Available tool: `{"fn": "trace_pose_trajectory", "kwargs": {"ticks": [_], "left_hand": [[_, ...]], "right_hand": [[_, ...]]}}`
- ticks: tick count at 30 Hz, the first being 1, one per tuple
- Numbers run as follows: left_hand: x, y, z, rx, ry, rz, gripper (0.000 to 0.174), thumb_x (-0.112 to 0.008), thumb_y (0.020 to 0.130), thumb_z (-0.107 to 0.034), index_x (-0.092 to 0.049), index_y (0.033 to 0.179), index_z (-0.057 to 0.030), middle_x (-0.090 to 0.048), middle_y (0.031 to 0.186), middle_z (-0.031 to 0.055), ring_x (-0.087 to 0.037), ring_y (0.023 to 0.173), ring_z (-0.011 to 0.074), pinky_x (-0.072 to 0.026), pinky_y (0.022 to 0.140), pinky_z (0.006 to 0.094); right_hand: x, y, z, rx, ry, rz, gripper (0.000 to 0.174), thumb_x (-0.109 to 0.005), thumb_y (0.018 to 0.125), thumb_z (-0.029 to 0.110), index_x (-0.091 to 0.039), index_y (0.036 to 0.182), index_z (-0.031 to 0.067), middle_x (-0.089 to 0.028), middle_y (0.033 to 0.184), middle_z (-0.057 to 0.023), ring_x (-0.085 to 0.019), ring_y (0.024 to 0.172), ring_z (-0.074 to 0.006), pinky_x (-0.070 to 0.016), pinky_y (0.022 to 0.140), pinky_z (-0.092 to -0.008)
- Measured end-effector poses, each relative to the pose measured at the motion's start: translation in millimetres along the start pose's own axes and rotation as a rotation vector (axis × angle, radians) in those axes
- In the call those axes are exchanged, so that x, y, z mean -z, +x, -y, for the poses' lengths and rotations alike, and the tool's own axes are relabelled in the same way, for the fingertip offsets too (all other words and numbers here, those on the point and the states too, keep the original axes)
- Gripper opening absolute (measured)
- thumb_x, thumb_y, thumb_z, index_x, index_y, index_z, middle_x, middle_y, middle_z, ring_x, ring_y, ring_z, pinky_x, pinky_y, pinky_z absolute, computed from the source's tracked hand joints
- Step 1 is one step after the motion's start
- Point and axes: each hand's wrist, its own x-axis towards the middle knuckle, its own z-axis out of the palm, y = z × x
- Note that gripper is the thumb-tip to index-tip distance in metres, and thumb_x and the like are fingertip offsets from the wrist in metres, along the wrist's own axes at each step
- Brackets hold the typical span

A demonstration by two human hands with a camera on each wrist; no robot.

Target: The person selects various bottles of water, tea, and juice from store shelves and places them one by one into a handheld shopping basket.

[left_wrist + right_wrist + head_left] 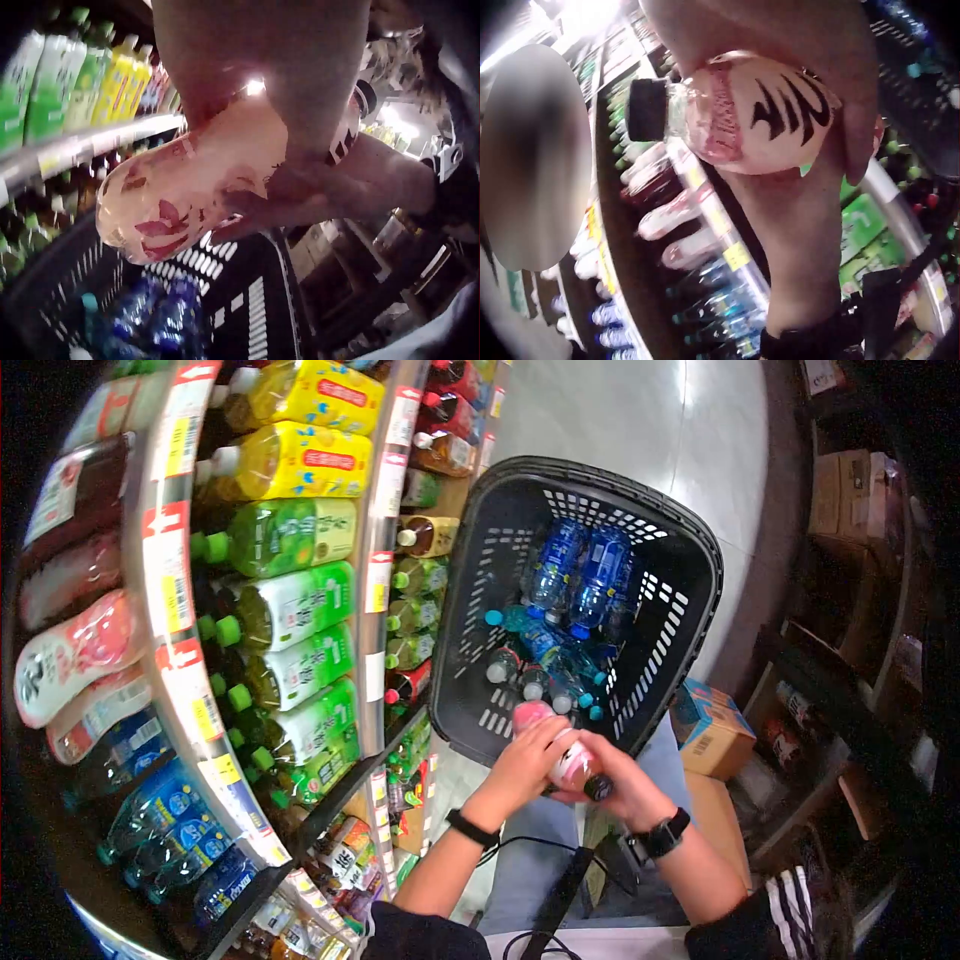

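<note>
Both hands hold one pink bottle (570,763) with a black cap over the near rim of a black shopping basket (702,560). My left hand (520,760) wraps its body from the left; my right hand (625,785) grips the cap end. In the left wrist view the bottle (187,195) shows a pink label with fruit pictures under my left hand (262,60). Seen from the right wrist, the bottle (765,112) bears black lettering, and my right hand (780,26) curls over it. The basket holds several blue water bottles (580,580).
A curved store shelf (170,590) on the left is packed with yellow, green, pink and blue drink bottles behind price tags. Cardboard boxes (712,735) stand on the floor to the right of the basket. Pale tiled floor (640,420) lies beyond it.
</note>
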Motion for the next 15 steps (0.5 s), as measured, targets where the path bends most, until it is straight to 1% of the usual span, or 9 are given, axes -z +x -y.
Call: {"fn": "trace_pose_trajectory", "kwargs": {"ticks": [1, 2, 4, 7, 10, 11, 12, 14, 15], "left_hand": [[-16.3, 8.8, 9.3, -0.012, -0.006, 0.021, 0.057, -0.064, 0.063, 0.0, -0.047, 0.117, -0.0077, -0.049, 0.117, 0.0154, -0.047, 0.112, 0.0341, -0.0379, 0.095, 0.0423], [-29.9, 18.2, 18.3, -0.024, -0.011, 0.042, 0.056, -0.062, 0.063, 0.001, -0.047, 0.116, -0.007, -0.049, 0.117, 0.0152, -0.046, 0.112, 0.0338, -0.0371, 0.096, 0.0425], [-53.8, 35.4, 42.5, -0.052, 0.014, 0.09, 0.05, -0.058, 0.067, 0.0, -0.048, 0.115, -0.0067, -0.05, 0.117, 0.0155, -0.046, 0.112, 0.0327, -0.0363, 0.095, 0.0425], [-69.2, 66.5, 74.3, -0.134, 0.145, 0.079, 0.041, -0.053, 0.072, -0.006, -0.049, 0.112, -0.0084, -0.051, 0.115, 0.0145, -0.048, 0.109, 0.031, -0.0384, 0.093, 0.0415], [-72.5, 96.4, 104.8, -0.075, 0.182, 0.088, 0.04, -0.05, 0.074, -0.007, -0.049, 0.114, -0.0093, -0.05, 0.119, 0.0139, -0.047, 0.111, 0.0301, -0.0363, 0.095, 0.0407], [-74.9, 103.8, 114.7, -0.07, 0.235, 0.052, 0.041, -0.05, 0.074, -0.008, -0.049, 0.115, -0.0096, -0.05, 0.119, 0.0136, -0.046, 0.113, 0.0296, -0.0346, 0.097, 0.0407], [-77.9, 109.8, 123.3, -0.065, 0.29, 0.017, 0.042, -0.05, 0.075, -0.008, -0.049, 0.116, -0.01, -0.049, 0.12, 0.0132, -0.045, 0.114, 0.0292, -0.0329, 0.098, 0.0406], [-90.2, 118.9, 137.8, 0.042, 0.392, 0.003, 0.044, -0.051, 0.076, -0.011, -0.047, 0.12, -0.0105, -0.045, 0.125, 0.0128, -0.04, 0.119, 0.0299, -0.0299, 0.1, 0.042], [-97.2, 122.7, 141.0, 0.104, 0.433, -0.026, 0.045, -0.051, 0.076, -0.012, -0.047, 0.121, -0.0102, -0.044, 0.127, 0.0121, -0.038, 0.121, 0.0306, -0.0293, 0.101, 0.0428]], "right_hand": [[10.7, 7.1, 7.5, -0.061, 0.018, -0.114, 0.033, -0.05, 0.089, 0.033, -0.048, 0.113, 0.0105, -0.056, 0.104, -0.0076, -0.057, 0.095, -0.0204, -0.054, 0.071, -0.039], [20.5, 12.6, 12.8, -0.076, -0.017, -0.187, 0.034, -0.052, 0.087, 0.035, -0.047, 0.112, 0.0113, -0.056, 0.102, -0.0066, -0.058, 0.092, -0.0198, -0.0544, 0.068, -0.0402], [30.9, 25.3, 18.9, -0.052, -0.104, -0.289, 0.041, -0.06, 0.083, 0.028, -0.043, 0.116, 0.0116, -0.056, 0.099, -0.0048, -0.058, 0.09, -0.0181, -0.0544, 0.066, -0.0358], [59.6, 64.3, 21.0, 0.015, -0.342, -0.249, 0.054, -0.068, 0.076, 0.017, -0.038, 0.121, 0.0105, -0.055, 0.097, -0.0037, -0.057, 0.088, -0.0158, -0.0532, 0.067, -0.0316], [73.4, 105.0, 39.9, 0.077, -0.304, -0.252, 0.06, -0.069, 0.071, 0.005, -0.037, 0.122, 0.0069, -0.055, 0.098, -0.0046, -0.056, 0.087, -0.0137, -0.0516, 0.066, -0.0287], [75.3, 117.9, 47.4, 0.083, -0.387, -0.248, 0.064, -0.068, 0.069, 0.002, -0.035, 0.123, 0.0039, -0.054, 0.099, -0.0051, -0.055, 0.085, -0.0135, -0.0501, 0.067, -0.0285], [78.4, 130.9, 50.5, 0.126, -0.425, -0.24, 0.066, -0.068, 0.068, 0.002, -0.034, 0.124, 0.0036, -0.054, 0.099, -0.005, -0.056, 0.085, -0.0138, -0.0496, 0.068, -0.0287], [90.2, 161.2, 54.7, 0.22, -0.508, -0.218, 0.069, -0.068, 0.066, 0.001, -0.033, 0.125, 0.003, -0.054, 0.1, -0.0048, -0.056, 0.085, -0.0144, -0.0488, 0.069, -0.0289], [99.0, 176.6, 54.4, 0.249, -0.54, -0.248, 0.067, -0.07, 0.064, 0.006, -0.038, 0.122, 0.0024, -0.057, 0.101, -0.0076, -0.058, 0.088, -0.0178, -0.0479, 0.072, -0.0299]]}}
